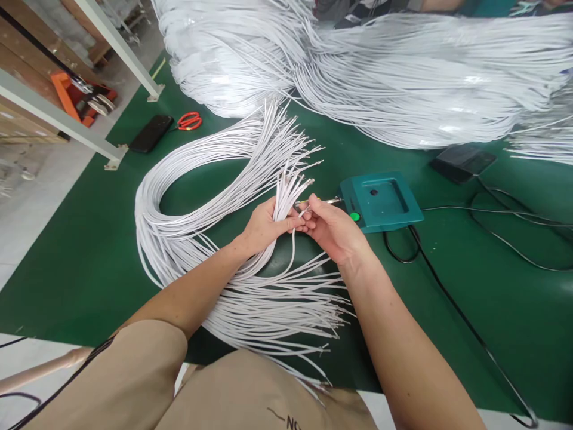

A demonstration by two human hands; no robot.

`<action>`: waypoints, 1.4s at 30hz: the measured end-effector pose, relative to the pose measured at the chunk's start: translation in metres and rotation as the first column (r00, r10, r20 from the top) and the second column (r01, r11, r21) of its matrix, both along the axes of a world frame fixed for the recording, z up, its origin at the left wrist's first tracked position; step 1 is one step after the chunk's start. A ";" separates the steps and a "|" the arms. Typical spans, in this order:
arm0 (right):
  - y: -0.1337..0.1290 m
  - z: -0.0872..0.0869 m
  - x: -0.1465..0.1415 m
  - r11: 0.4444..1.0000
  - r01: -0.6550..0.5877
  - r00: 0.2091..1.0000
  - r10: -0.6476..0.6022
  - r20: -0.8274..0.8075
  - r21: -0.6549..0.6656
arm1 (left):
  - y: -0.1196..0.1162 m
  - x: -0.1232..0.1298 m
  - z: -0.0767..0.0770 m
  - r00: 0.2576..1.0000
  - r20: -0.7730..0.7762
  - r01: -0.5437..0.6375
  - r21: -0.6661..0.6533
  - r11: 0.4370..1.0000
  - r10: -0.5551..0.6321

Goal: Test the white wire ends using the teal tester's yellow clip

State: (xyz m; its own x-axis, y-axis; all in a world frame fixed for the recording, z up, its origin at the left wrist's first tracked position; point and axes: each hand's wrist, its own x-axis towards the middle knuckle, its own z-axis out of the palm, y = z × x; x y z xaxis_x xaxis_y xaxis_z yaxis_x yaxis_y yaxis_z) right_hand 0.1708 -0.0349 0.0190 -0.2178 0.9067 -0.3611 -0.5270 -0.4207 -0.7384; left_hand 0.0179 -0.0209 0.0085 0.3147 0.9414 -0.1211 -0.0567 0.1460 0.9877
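My left hand [264, 226] is wrapped round a bunch of white cables [283, 200], whose cut ends fan out above the thumb. Close beside it, my right hand [333, 230] pinches the end of a single white cable [293, 245] between thumb and fingers. Just past the fingertips, a thin metal tip sticks out of a teal device [380, 200] with a lit green button. A large looped bundle of white cables [150, 203] lies around and under my left forearm, its loose ends spread to the right.
Big heaps of white cables [403, 77] cover the back of the green table [492, 286]. Red-handled scissors [190, 121] and a black phone-like object [151, 133] lie at the back left. A black box [463, 162] and black cords are at the right. A metal frame [102, 36] stands left.
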 end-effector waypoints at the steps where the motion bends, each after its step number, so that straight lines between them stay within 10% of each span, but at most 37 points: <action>1: 0.000 0.000 0.000 1.000 0.002 1.000 -0.002 0.005 0.001 | 0.000 0.000 0.000 1.000 -0.004 -0.003 0.008 1.000 0.003; 30: -0.003 0.006 -0.003 0.982 0.172 0.936 -0.186 0.297 0.074 | 0.001 -0.004 -0.005 0.964 -0.227 -0.094 0.192 0.977 0.137; 42: -0.004 0.011 0.001 0.995 0.004 0.985 0.014 0.173 -0.102 | 0.000 -0.004 -0.002 0.922 -0.307 -0.161 0.253 0.954 0.237</action>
